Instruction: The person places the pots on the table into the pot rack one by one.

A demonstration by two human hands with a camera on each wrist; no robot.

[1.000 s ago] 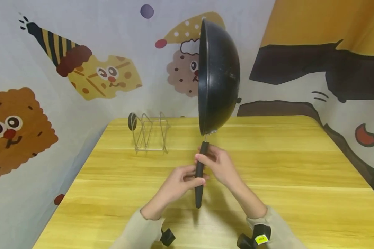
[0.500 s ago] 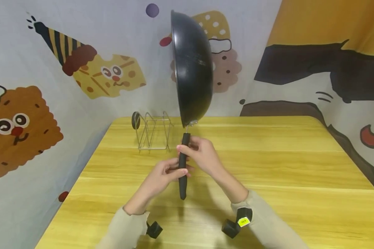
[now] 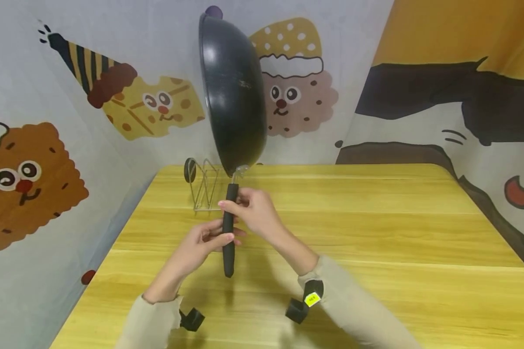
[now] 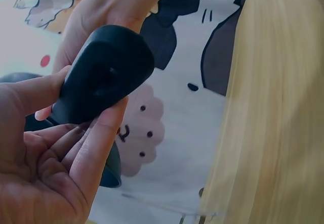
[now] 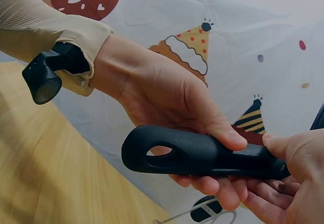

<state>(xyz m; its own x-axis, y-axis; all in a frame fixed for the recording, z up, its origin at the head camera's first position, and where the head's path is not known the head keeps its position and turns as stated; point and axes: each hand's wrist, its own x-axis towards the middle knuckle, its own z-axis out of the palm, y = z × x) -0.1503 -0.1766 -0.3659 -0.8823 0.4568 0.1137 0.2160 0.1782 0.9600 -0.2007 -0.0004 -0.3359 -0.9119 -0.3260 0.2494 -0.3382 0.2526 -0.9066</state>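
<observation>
A dark wok is held upright on its handle, its bowl high and its open side turned left. My right hand pinches the top of the black handle, close below the bowl. Lower down, my left hand grips the same handle with thumb in front and fingers behind. In the left wrist view the handle's end lies between thumb and fingers. The right wrist view shows both hands on the handle, which has a hanging hole near its end.
A wire rack with a black round piece on its left side stands at the table's back left, partly behind the wok and handle. The wooden table reaches back to a wall cloth printed with cartoon food.
Both hands have carried the wok to the left, and its bowl now leans further left. It has come in front of the wire rack's right part. The grips look the same.
</observation>
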